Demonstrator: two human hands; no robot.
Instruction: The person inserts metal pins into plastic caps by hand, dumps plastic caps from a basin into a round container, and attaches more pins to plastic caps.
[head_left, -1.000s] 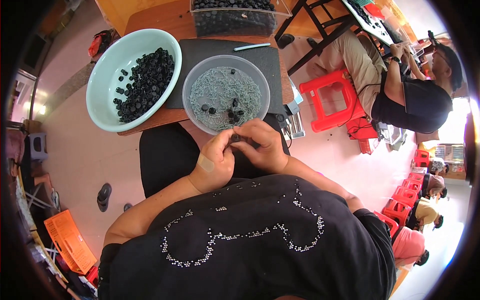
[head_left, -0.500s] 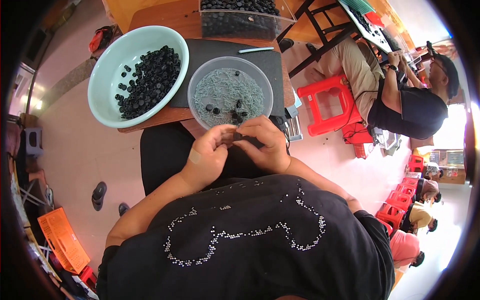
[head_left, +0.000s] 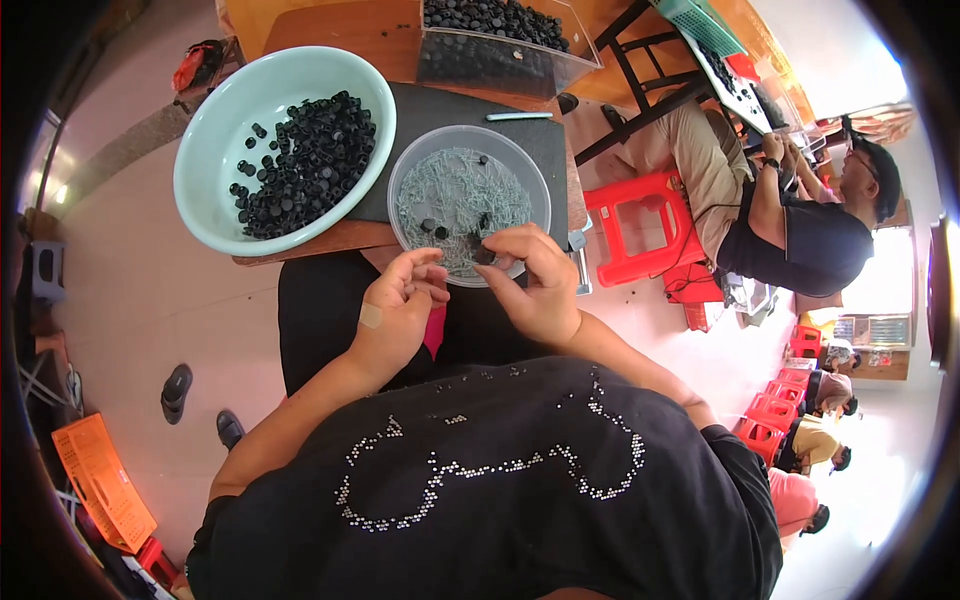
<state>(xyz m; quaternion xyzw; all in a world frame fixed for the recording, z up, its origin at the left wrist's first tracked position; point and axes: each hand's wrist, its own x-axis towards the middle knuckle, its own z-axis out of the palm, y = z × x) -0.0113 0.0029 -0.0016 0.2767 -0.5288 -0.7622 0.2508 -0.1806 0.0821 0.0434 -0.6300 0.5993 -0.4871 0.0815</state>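
My right hand (head_left: 540,283) pinches a small black round cap (head_left: 485,256) between thumb and fingertips, over the near rim of a clear round tub (head_left: 545,205). The tub holds a heap of thin silvery-green screws or pins (head_left: 460,190) with a few black caps among them. Just to the left, my left hand (head_left: 398,305) is apart from the right, its fingers bent but loose and nothing visible in them. A tan plaster sticks to the back of that hand. Many black caps (head_left: 310,165) lie heaped in the pale green basin (head_left: 205,175) beyond it.
A clear box (head_left: 490,68) of black caps stands at the table's far side. A light-coloured pen-like tool (head_left: 518,116) lies on the dark mat (head_left: 405,105). At right, a red stool (head_left: 640,225) stands near a seated co-worker (head_left: 800,235). An orange crate (head_left: 105,485) is on the floor at left.
My hands, close together before, have moved apart. The right has shifted up slightly, over the tub's edge, with the cap; the left has drawn a little leftward. The view has shifted slightly.
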